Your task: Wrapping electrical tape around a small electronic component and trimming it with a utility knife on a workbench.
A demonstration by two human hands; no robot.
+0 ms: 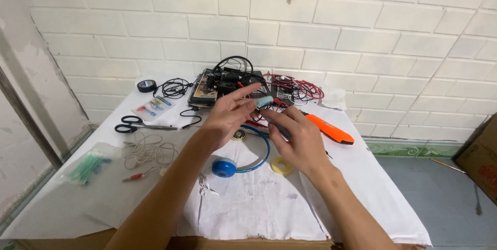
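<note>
My left hand (228, 113) and my right hand (297, 138) meet above the table's middle, both pinching a small light-blue piece (265, 102) between their fingertips. My right hand also seems to hold a thin dark tool, though I cannot make it out clearly. Under the hands lies a blue headset (243, 162) with a curved band and a round blue ear cup. A small round metal part (239, 135) sits just below my left hand.
A yellow tape roll (282, 165), an orange tool (331, 128), black scissors (137, 124), a black tape roll (146, 86), circuit boards with red and black wires (243, 84), white cord (150, 151) and a bag of green sticks (87, 168) lie on the white cloth (248, 203).
</note>
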